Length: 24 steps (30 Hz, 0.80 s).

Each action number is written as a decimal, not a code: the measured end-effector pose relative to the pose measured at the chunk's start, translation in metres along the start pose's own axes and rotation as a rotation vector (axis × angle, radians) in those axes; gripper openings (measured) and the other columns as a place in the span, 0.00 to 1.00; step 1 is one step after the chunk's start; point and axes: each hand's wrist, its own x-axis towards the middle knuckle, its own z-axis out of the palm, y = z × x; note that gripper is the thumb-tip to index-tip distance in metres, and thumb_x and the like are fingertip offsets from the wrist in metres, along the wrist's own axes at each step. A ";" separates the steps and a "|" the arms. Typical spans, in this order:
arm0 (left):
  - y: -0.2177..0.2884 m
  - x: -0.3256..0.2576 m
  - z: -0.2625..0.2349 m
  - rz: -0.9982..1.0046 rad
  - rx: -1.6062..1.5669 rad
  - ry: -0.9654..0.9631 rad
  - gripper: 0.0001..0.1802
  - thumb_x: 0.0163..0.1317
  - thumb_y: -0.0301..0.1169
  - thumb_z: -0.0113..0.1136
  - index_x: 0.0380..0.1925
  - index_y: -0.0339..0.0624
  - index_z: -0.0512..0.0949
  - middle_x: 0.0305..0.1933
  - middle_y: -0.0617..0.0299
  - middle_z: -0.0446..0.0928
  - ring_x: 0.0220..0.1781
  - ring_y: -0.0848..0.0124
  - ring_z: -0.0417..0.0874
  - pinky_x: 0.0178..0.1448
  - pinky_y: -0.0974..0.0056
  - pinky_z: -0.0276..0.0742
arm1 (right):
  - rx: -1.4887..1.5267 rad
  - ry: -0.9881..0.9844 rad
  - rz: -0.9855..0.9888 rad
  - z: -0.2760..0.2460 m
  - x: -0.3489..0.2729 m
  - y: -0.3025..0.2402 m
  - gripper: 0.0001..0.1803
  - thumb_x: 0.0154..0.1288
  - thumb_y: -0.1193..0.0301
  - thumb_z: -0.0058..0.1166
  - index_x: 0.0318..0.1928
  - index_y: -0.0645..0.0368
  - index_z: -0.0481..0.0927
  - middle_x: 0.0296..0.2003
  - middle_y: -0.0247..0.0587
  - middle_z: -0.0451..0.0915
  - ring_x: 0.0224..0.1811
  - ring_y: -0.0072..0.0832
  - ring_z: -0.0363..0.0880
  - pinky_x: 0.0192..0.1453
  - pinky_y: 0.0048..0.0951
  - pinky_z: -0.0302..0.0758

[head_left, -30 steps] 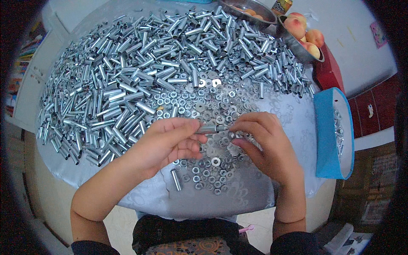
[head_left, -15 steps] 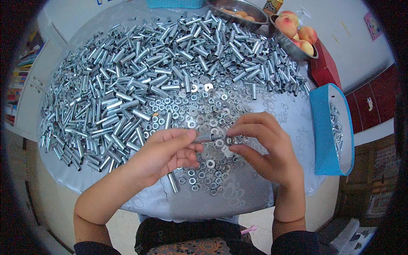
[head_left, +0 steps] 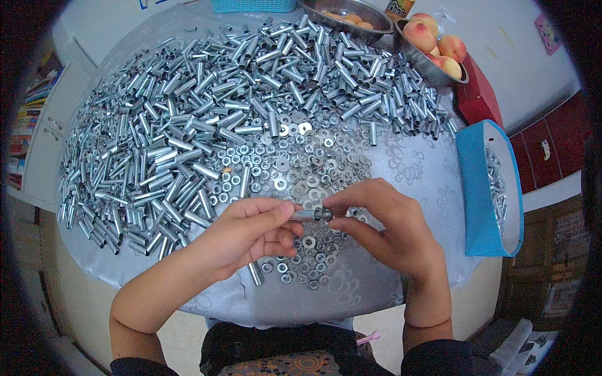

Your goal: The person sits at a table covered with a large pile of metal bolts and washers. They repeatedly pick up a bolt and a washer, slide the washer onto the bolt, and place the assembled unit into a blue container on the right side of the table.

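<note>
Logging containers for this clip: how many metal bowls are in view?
2, both at upper right: the farther bowl with tan round items, and the nearer bowl with peaches.

My tabletop [head_left: 439, 188] has a curved edge and wears a pale, silvery cloth [head_left: 357, 291] with looping flower patterns. Beyond its left edge I see a white cabinet [head_left: 47, 141] and some colourful stacked items [head_left: 30, 118], too blurred for me to make out. Past the right edge is a dark red panelled front [head_left: 542, 153], with dark brown woodwork [head_left: 545, 269] lower down. Pale floor [head_left: 385, 323] shows below my near edge. Off the far right edge lies a whitish surface [head_left: 520, 75]; the light is cool and soft
</note>
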 end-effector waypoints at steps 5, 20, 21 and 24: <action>0.000 0.000 -0.003 -0.008 0.012 -0.067 0.17 0.65 0.36 0.50 0.46 0.32 0.72 0.37 0.58 0.76 0.31 0.76 0.78 0.43 0.65 0.79 | -0.018 -0.023 -0.054 0.004 0.001 0.004 0.13 0.55 0.70 0.57 0.41 0.57 0.76 0.33 0.41 0.77 0.38 0.39 0.75 0.44 0.36 0.69; 0.008 -0.001 -0.006 0.101 0.021 0.000 0.16 0.65 0.36 0.49 0.43 0.32 0.72 0.36 0.56 0.76 0.31 0.75 0.79 0.42 0.65 0.80 | -0.122 0.132 -0.052 -0.005 0.001 0.008 0.13 0.50 0.71 0.60 0.38 0.57 0.76 0.33 0.41 0.78 0.37 0.39 0.76 0.42 0.37 0.68; 0.010 -0.002 -0.006 0.118 0.015 0.022 0.16 0.65 0.36 0.49 0.42 0.32 0.72 0.36 0.56 0.76 0.31 0.75 0.79 0.42 0.65 0.80 | -0.157 0.083 -0.049 -0.005 0.003 0.009 0.13 0.49 0.72 0.61 0.38 0.58 0.77 0.32 0.41 0.78 0.36 0.38 0.76 0.42 0.36 0.68; 0.012 -0.001 -0.011 0.158 0.006 0.040 0.15 0.65 0.35 0.49 0.41 0.33 0.72 0.36 0.57 0.77 0.30 0.76 0.79 0.41 0.67 0.80 | -0.246 -0.060 -0.055 0.002 0.004 0.014 0.12 0.48 0.73 0.61 0.36 0.58 0.77 0.31 0.40 0.77 0.35 0.36 0.75 0.42 0.33 0.69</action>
